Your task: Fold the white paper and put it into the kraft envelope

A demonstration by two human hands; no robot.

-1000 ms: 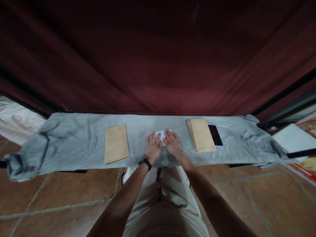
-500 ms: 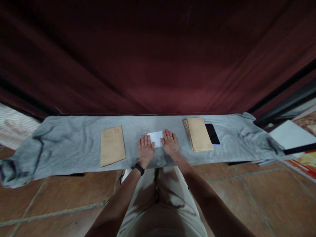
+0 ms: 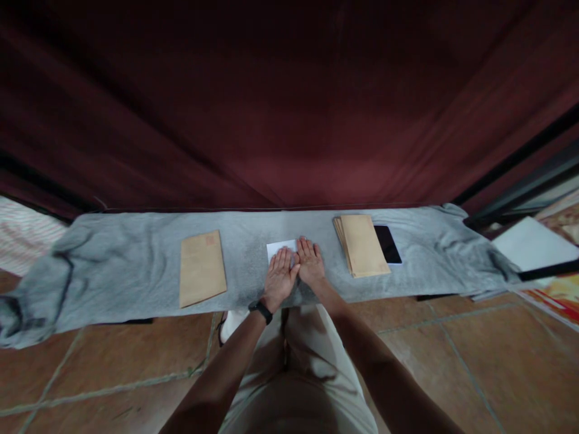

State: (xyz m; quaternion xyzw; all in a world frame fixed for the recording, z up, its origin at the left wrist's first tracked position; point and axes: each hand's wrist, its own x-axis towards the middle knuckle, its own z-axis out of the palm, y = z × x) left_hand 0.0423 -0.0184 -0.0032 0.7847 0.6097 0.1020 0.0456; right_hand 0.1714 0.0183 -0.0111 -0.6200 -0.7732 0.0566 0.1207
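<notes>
Paper (image 3: 279, 247) lies flat under both hands at the middle of the table (image 3: 136, 241).

Both hands press on the white paper with fingers stretched out and palms down, neither grip closed around anything: the left hand (image 3: 279, 277), with a black band (image 3: 262, 310) on its wrist, covers the sheet's near left part, and the right hand (image 3: 310, 265) lies just beside it, the two touching at the thumbs. Only the sheet's far left corner shows. A grey cloth (image 3: 113, 271) covers the table. To the left, well apart, lies a single brown envelope (image 3: 201, 268); to the right sits a stack of brown envelopes (image 3: 362, 244), with a dark phone (image 3: 389, 244) just beside it. A dark red curtain (image 3: 289, 102) hangs behind.
</notes>
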